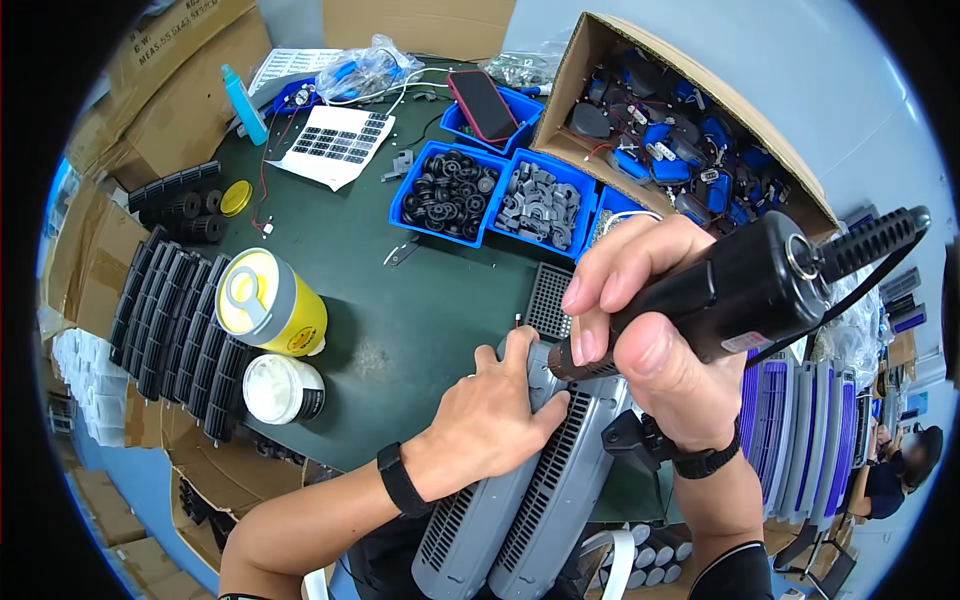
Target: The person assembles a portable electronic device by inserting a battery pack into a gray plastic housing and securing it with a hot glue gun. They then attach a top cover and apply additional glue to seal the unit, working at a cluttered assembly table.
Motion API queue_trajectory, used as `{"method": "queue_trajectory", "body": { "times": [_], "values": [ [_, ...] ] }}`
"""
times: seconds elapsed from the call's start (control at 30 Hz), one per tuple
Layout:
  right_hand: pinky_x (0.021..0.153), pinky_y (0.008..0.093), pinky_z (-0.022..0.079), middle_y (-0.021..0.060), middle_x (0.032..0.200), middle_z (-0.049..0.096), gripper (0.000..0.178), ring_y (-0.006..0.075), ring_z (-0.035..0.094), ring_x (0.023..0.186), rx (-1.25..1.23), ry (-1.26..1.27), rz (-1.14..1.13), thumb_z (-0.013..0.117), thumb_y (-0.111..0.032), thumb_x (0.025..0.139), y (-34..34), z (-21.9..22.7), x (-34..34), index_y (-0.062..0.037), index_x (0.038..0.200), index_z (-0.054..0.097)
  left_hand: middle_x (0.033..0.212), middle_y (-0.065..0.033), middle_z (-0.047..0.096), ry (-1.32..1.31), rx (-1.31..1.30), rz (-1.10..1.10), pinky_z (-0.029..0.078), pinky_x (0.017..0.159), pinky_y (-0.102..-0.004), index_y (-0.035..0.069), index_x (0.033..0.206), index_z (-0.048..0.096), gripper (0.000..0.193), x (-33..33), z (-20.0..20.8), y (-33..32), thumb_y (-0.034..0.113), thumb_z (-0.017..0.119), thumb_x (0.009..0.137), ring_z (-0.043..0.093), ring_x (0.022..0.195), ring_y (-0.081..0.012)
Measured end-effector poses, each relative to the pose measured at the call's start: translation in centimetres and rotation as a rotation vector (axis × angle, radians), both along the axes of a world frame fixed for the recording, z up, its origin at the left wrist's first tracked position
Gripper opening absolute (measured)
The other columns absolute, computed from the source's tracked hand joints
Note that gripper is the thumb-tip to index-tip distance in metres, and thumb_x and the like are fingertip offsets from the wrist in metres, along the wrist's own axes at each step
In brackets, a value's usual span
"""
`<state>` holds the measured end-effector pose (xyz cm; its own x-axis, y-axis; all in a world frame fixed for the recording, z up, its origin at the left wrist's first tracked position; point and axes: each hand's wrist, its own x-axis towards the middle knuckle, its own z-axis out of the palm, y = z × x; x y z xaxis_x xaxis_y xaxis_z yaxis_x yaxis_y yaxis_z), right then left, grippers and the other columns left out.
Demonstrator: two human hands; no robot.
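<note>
A long grey plastic housing (465, 545) with slotted vents rests across my lap and the table edge, a second slotted grey half (545, 520) alongside it. My left hand (485, 425) lies over its upper end, fingers curled around the edge. Wrapped in my right hand (690, 385) is a black corded electric screwdriver (725, 285). Its nose points down and left at the housing's upper end, close to my left fingers. Whether the bit touches a screw is hidden. A small black device is strapped at my right wrist.
Blue bins of black wheels (450, 195) and grey clips (545, 205) stand beyond my hands. A carton (690, 130) of wired blue parts sits far right. Left are a yellow-lidded jug (270, 300), a white-topped tub (280, 390) and stacked black rollers (175, 330). A co-worker (895, 470) sits far right.
</note>
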<state>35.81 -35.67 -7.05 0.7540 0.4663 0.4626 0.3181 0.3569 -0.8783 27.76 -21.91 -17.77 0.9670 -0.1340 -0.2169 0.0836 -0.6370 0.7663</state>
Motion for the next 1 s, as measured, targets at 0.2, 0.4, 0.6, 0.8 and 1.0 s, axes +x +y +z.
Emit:
{"method": "queue_trajectory", "body": {
  "times": [0.2, 0.4, 0.6, 0.8, 1.0],
  "values": [
    [0.068, 0.0300, 0.057, 0.0177, 0.099, 0.066, 0.046, 0.0146, 0.064, 0.073, -0.004, 0.009, -0.008, 0.088, -0.035, 0.089, 0.5, 0.3, -0.5, -0.0009, 0.101, 0.061, 0.122, -0.0405, 0.056, -0.041, -0.008, -0.014, 0.059, 0.088, -0.0577, 0.001, 0.155, 0.028, 0.080, 0.2, -0.4, 0.0, 0.043, 0.066, 0.098, 0.069, 0.097, -0.0583],
    [0.069, 0.0293, 0.057, 0.0173, 0.100, 0.066, 0.046, 0.0135, 0.063, 0.073, -0.033, 0.014, -0.005, 0.089, -0.035, 0.088, 0.7, 0.6, -0.7, -0.0013, 0.101, 0.061, 0.122, -0.0404, 0.055, -0.037, -0.011, -0.017, 0.059, 0.088, -0.0580, 0.002, 0.154, 0.029, 0.079, 0.1, -0.3, 0.0, 0.045, 0.065, 0.099, 0.069, 0.097, -0.0585],
    [0.069, 0.0295, 0.056, 0.0172, 0.100, 0.066, 0.047, 0.0138, 0.063, 0.073, -0.040, 0.017, -0.019, 0.088, -0.037, 0.088, 0.8, 0.6, -0.8, -0.0014, 0.101, 0.060, 0.122, -0.0404, 0.055, -0.040, -0.008, -0.013, 0.059, 0.088, -0.0583, 0.002, 0.154, 0.030, 0.078, 0.0, -0.4, 0.0, 0.046, 0.064, 0.100, 0.069, 0.097, -0.0586],
    [0.069, 0.0322, 0.057, 0.0191, 0.102, 0.063, 0.045, 0.0164, 0.063, 0.073, -0.065, -0.074, -0.021, 0.079, -0.038, 0.096, -0.4, 0.8, -0.3, -0.0005, 0.105, 0.057, 0.123, -0.0404, 0.055, -0.006, 0.008, 0.019, 0.059, 0.087, -0.0586, 0.002, 0.153, 0.031, 0.077, 0.1, 0.3, 0.1, 0.048, 0.064, 0.101, 0.068, 0.097, -0.0587],
    [0.068, 0.0350, 0.057, 0.0180, 0.103, 0.058, 0.046, 0.0182, 0.062, 0.073, 0.019, -0.109, 0.002, 0.066, -0.045, 0.104, -2.1, 0.9, 0.6, -0.0011, 0.107, 0.053, 0.132, -0.0331, 0.055, -0.281, 0.170, 0.150, 0.049, 0.101, -0.0587, 0.002, 0.145, 0.049, 0.066, -0.8, 2.2, -0.3, 0.049, 0.064, 0.101, 0.056, 0.120, -0.0555]
  ]
}}
